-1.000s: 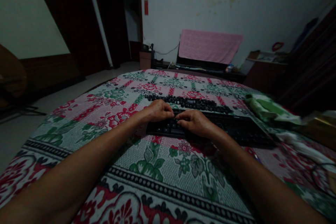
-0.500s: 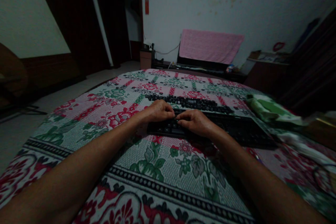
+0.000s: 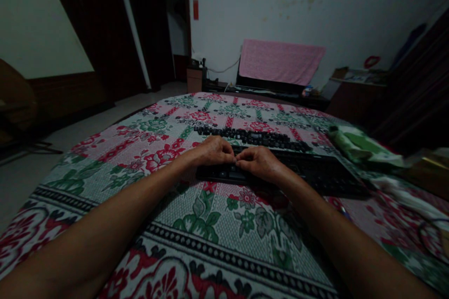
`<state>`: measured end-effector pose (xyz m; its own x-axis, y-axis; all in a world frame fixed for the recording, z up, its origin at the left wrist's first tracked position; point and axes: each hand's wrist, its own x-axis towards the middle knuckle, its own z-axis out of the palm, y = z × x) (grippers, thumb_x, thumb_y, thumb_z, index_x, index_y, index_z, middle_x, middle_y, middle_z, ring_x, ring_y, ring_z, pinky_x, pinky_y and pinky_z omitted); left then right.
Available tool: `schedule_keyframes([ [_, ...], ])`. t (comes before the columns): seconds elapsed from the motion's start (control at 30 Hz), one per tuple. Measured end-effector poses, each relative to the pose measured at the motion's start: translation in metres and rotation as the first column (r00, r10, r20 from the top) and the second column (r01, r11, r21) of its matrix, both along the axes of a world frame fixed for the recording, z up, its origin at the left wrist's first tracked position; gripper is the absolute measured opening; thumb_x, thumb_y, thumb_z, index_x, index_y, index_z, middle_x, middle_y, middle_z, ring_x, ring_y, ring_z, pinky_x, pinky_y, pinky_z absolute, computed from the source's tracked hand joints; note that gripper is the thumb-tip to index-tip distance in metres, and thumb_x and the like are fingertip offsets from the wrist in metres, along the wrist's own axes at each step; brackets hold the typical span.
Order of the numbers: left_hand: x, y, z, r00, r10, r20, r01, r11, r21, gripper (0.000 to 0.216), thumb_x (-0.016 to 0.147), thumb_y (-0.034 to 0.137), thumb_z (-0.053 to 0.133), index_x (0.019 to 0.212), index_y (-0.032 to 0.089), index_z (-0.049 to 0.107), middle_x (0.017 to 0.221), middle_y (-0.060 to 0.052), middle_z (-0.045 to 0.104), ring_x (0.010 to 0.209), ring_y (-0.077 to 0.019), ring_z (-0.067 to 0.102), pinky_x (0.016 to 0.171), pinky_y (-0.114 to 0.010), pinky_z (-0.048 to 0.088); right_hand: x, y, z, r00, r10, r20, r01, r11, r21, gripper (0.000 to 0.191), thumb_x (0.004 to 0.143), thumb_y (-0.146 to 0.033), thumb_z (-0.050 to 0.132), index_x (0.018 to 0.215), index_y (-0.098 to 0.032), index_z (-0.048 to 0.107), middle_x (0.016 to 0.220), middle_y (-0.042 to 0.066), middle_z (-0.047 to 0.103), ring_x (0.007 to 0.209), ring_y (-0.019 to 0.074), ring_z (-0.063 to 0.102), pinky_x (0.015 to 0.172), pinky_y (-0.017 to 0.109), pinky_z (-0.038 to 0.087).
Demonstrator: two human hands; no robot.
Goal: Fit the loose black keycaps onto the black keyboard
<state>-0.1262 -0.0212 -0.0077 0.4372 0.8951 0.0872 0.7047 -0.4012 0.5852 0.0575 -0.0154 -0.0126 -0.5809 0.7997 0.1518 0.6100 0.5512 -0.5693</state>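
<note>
A black keyboard [image 3: 329, 175] lies across the patterned cloth, with both of my hands over its left part. My left hand [image 3: 215, 150] is closed, its thumb and fingertips pinched together just above the keys. Facing it, my right hand [image 3: 257, 161] is closed too, fingertips together and almost touching the left ones. Anything between the fingers is too small and dark to make out. Beyond the keyboard, loose black keycaps [image 3: 256, 136] lie in a long band. Several keys show on the keyboard's left end below my hands; much of its right part looks dark and bare.
The floral cloth [image 3: 196, 215] covers the wide surface beneath. At right lie a green and white packet [image 3: 365, 145], a pale crumpled bag [image 3: 403, 191] and a dark cable [image 3: 426, 238]. A pink towel [image 3: 282, 61] hangs over a dark screen by the far wall.
My fingertips have dropped slightly toward the keys and come a little nearer each other. The keyboard and the loose keycaps have stayed in place.
</note>
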Motion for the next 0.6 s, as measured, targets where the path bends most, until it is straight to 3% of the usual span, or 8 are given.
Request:
schedule_keyframes([
  [0.4,0.0024,0.0015,-0.0041,1.000,0.025,-0.014,-0.024,0.998,0.052,0.027,0.065,0.039,0.052,0.077,0.020,0.066,0.063,0.002,0.062,0.058,-0.0097,0.053,0.050,-0.018,0.033,0.0041,0.0014,-0.0015,0.998,0.062,0.006,-0.062,0.998,0.018,0.025,0.072,-0.031,0.050,0.087,-0.019,0.067,0.075,0.001,0.067,0.062,0.0114,0.056,0.055,0.020,0.041],
  [0.6,0.0036,0.0022,-0.0049,0.999,0.033,-0.013,-0.032,0.999,0.042,0.029,0.063,0.042,0.053,0.076,0.020,0.066,0.062,0.002,0.062,0.057,-0.0098,0.052,0.049,-0.018,0.033,0.0034,0.0016,0.0006,0.999,0.034,-0.002,-0.034,0.999,-0.009,0.025,0.072,-0.026,0.050,0.087,-0.018,0.068,0.080,0.002,0.067,0.067,0.0121,0.058,0.058,0.020,0.042],
])
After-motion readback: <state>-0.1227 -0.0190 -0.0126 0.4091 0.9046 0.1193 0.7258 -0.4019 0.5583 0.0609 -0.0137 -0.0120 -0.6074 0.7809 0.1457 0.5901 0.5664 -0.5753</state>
